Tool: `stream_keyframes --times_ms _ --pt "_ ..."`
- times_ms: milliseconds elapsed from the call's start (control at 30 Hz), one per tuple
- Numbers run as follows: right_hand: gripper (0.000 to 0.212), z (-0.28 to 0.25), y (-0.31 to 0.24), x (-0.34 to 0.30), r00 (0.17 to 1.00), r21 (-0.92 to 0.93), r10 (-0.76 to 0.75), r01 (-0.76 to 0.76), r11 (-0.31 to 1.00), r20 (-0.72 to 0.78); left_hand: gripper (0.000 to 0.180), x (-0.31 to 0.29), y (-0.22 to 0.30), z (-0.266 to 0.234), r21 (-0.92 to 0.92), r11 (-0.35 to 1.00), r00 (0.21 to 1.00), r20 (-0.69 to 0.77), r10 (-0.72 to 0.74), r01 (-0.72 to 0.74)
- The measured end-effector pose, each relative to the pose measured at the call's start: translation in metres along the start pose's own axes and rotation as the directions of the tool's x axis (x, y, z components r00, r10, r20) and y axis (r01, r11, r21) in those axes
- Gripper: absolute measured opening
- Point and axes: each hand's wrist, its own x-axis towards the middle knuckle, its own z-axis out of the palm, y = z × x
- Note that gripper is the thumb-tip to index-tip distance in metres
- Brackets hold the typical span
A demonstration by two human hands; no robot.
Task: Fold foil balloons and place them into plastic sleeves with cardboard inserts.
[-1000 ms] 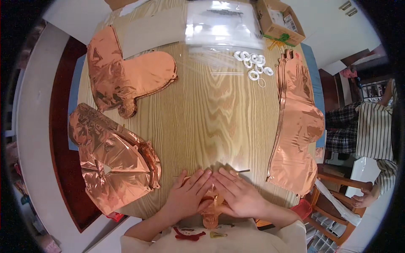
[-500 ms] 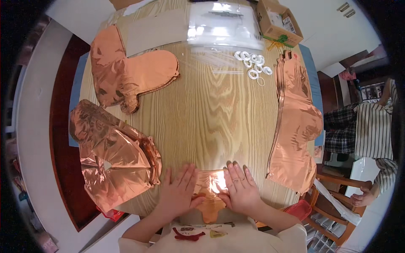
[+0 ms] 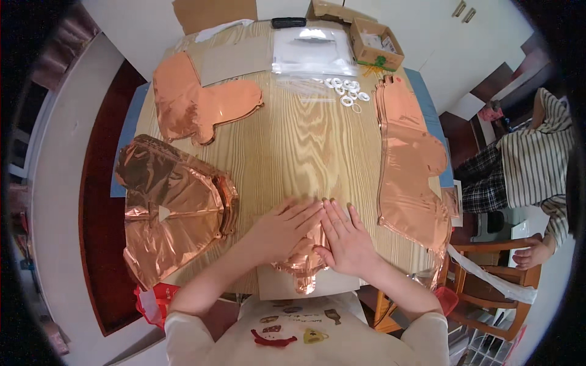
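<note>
A rose-gold foil balloon (image 3: pixel 303 262), uninflated and folded, lies at the table's near edge on a flat grey board (image 3: pixel 342 282). My left hand (image 3: pixel 282 230) rests flat on its upper part, fingers stretched out and angled to the right. Beside it my right hand (image 3: pixel 348 243) also lies flat, fingers pointing away from me and the thumb on the foil. The fingertips of both hands almost meet. Most of the foil's upper part is hidden beneath them. Neither hand grips anything.
Stacks of flat rose-gold foil balloons lie far left (image 3: pixel 210 104), near left (image 3: pixel 174 207) and right (image 3: pixel 412 165). Farther back are white ribbon rolls (image 3: pixel 347 100), clear plastic bags (image 3: pixel 314 52) and a cardboard box (image 3: pixel 376 44). A person in a striped top (image 3: pixel 537 158) stands at right.
Both hands have slid farther from me over the foil and come closer together. My left hand has turned toward the right. The whole view has also shifted.
</note>
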Motion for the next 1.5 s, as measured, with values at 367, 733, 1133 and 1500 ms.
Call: stream_keyframes --times_ms 367,733,1133,1500 --pt "0.075 -0.013 -0.037 -0.024 0.993 0.195 -0.11 0.117 0.974 -0.046 0.06 -0.006 0.0 0.009 0.037 0.999 0.998 -0.041 0.042 -0.04" --pt "0.051 -0.007 -0.037 -0.011 0.984 0.152 -0.029 0.057 0.987 -0.177 0.056 -0.003 -0.006 0.006 -0.064 0.996 0.998 -0.038 0.058 -0.061" --pt "0.023 0.0 -0.036 -0.004 0.896 -0.306 -0.361 0.279 0.91 -0.257 0.058 -0.005 -0.011 0.009 -0.153 0.988 0.999 0.036 0.023 -0.018" --pt "0.041 -0.001 -0.043 -0.006 0.924 -0.178 -0.262 0.219 0.959 -0.278 0.063 -0.003 -0.012 0.012 -0.155 0.987 0.999 0.024 0.033 -0.029"
